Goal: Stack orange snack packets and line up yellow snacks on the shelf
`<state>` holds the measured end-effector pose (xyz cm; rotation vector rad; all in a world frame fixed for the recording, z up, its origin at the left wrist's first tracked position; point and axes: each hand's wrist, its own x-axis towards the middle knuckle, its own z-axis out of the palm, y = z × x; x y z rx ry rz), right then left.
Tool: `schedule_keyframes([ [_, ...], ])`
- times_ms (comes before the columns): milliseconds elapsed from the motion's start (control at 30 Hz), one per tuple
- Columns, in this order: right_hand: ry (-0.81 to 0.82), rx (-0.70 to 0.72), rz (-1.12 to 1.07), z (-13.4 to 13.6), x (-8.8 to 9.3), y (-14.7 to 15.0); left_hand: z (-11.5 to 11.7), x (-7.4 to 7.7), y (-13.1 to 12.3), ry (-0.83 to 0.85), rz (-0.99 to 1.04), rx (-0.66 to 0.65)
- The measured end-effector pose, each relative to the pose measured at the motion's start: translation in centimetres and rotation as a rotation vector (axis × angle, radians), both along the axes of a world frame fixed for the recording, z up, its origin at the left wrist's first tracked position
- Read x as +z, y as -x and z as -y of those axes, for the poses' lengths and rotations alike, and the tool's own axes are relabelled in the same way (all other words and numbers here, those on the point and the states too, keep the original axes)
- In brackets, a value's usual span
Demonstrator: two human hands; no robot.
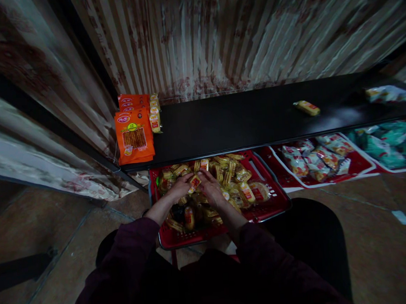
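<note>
Both of my hands reach down into a red shopping basket (276, 206) on the floor, filled with several small yellow snack packets (242, 192). My left hand (178, 188) and my right hand (210, 188) meet over the pile. Together they pinch one small yellow and red packet (194, 183) between their fingertips. Dark red sleeves cover both forearms.
A long black shelf (242, 119) runs above the basket. On it lie a stack of orange packets (134, 136) at the left, small yellow packets (155, 119) beside them, one yellow packet (306, 108) and a pale packet (387, 93) at the right. Red trays (360, 165) of snacks sit below.
</note>
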<state>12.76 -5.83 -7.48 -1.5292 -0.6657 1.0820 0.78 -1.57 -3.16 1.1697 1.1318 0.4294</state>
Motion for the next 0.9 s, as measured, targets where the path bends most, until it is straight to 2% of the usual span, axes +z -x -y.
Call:
schedule_keyframes([
  [133,0.044,0.019,-0.12,0.2,0.1,0.0,-0.5,-0.4,0.1,0.04,-0.05,0.087],
  [267,0.086,0.005,-0.133,0.4,-0.7,0.0,-1.1,-0.9,0.1,0.039,-0.105,0.251],
  [433,0.084,-0.059,-0.132,0.7,-2.1,0.5,-1.4,-1.9,0.3,0.128,0.014,0.442],
  [600,0.082,-0.087,-0.125,1.0,-3.2,1.0,-1.4,-2.8,0.4,0.245,0.118,0.529],
  [767,0.108,-0.116,-0.16,0.8,-3.8,1.0,-2.0,-3.2,0.3,0.29,0.143,0.63],
  [900,0.059,-0.048,-0.017,1.0,-4.3,0.7,-2.5,-3.4,0.3,0.304,0.196,0.659],
])
